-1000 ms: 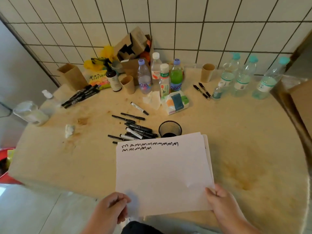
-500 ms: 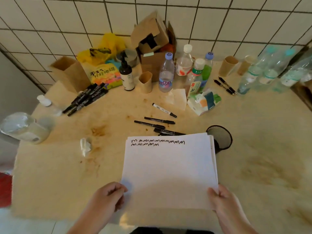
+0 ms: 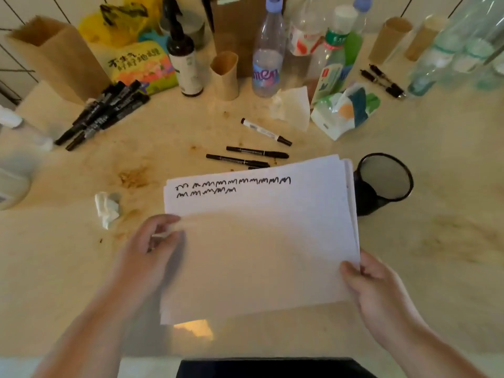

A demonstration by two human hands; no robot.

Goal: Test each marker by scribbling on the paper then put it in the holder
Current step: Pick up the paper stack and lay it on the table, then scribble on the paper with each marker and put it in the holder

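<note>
A stack of white paper (image 3: 259,241) with two rows of black scribbles lies in front of me on the table. My right hand (image 3: 373,290) pinches its lower right corner. Blurred by motion, my left hand (image 3: 152,246) sits at the stack's left edge, fingers curled around it. The black mesh holder (image 3: 365,197) stands just right of the paper's top corner. Behind the paper lie a white marker (image 3: 266,131) and two thin black markers (image 3: 256,152), with more partly hidden under the sheet's top edge. Neither hand holds a marker.
A pile of black markers (image 3: 106,113) lies at the far left by a brown paper bag (image 3: 54,55). Bottles (image 3: 266,58), paper cups (image 3: 225,75), a tissue pack (image 3: 343,113) and two pens (image 3: 381,80) crowd the back. A crumpled tissue (image 3: 106,208) lies left of the paper.
The view has dipped and closed in on the table. My left hand has slid from the paper's lower left corner up its left edge. My right hand keeps its corner.
</note>
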